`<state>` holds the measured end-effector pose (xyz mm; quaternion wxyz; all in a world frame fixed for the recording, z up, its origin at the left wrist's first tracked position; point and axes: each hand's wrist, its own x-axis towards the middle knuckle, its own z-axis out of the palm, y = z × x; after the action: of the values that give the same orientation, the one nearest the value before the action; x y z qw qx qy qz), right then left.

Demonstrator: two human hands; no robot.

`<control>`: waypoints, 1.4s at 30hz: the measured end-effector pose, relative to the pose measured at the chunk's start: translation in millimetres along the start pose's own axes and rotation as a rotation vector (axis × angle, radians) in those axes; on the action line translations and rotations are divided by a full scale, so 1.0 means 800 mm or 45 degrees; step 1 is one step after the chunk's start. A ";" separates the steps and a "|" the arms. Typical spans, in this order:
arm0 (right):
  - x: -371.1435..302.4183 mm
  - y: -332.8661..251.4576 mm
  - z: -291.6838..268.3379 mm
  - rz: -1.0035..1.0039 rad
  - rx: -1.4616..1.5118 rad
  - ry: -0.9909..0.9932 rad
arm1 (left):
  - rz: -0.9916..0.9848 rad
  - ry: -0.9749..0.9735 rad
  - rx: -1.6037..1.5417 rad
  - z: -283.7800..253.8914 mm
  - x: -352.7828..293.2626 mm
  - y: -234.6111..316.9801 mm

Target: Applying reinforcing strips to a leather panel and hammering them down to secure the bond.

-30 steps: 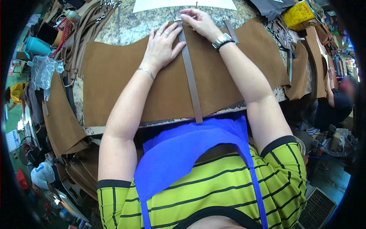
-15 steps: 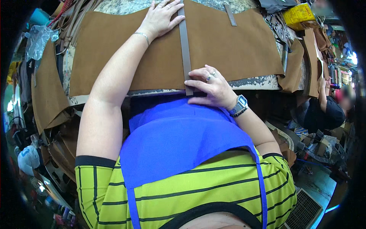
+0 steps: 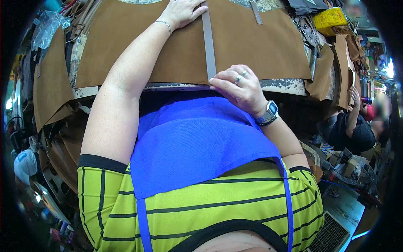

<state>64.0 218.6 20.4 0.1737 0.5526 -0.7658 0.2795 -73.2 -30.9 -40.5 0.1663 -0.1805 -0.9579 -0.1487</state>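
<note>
Workpiece: a brown sheet [image 3: 260, 50] lies spread on the counter [image 3: 285, 86] beneath the left hand [image 3: 183, 11] and ahead of the right hand [image 3: 241, 86]. A long strip [image 3: 208, 46] (grey; its material cannot be told from this view) runs across the sheet from the thumb side of the left hand to the right hand's fingertips.

Left hand: laid palm down on the sheet, extended and not clenched, with the thumb against the strip. The upper frame edge cuts off part of the fingers.

Right hand: curled, thumb and forefinger brought together at the strip's near end, by the sheet's near edge. Whether the strip is gripped between them cannot be told.

Progress: laying-out is judged complete over the exposed length; the strip lies straight and flat between the hands. The near end is judged unsettled, as the right hand is working there. No stitch or fastener is visible along the strip, so it is judged unattached. A short strip [image 3: 256, 13] lies beyond the right hand, on the sheet's far margin, touched by neither hand.

Surroundings: metal hardware [image 3: 308, 35] and a yellow container [image 3: 331, 22] stand beyond and to the right of the right hand. Brown straps [image 3: 84, 17] and a clear plastic bag [image 3: 47, 29] are left of the left hand.
</note>
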 end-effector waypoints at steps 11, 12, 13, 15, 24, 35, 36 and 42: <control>-0.033 -0.001 0.024 0.111 -0.031 -0.204 | 0.000 -0.008 -0.006 0.000 0.002 0.000; -0.032 -0.002 0.026 0.133 -0.026 -0.219 | 0.001 -0.007 -0.006 0.001 0.002 -0.001; -0.032 -0.002 0.029 0.135 -0.023 -0.222 | 0.002 -0.006 -0.005 0.002 0.001 -0.002; -0.032 -0.004 0.032 0.200 -0.006 -0.228 | 0.002 0.000 -0.005 0.004 0.001 -0.003; 0.001 -0.011 0.030 0.324 -0.022 -0.295 | 0.029 0.013 0.012 0.005 -0.001 -0.004; -0.006 -0.022 0.026 0.373 0.038 -0.618 | 0.039 0.015 0.034 0.005 0.002 -0.002; -0.010 -0.026 0.016 0.416 0.369 -0.670 | 0.025 0.033 0.017 0.006 0.001 -0.002; -0.089 0.000 -0.043 1.051 1.206 -0.987 | 0.036 0.035 -0.032 0.000 -0.005 -0.001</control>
<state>86.3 293.4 6.6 -0.4858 0.2944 -0.7151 0.4075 -70.2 -33.1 -42.1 0.1794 -0.1941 -0.9509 -0.1611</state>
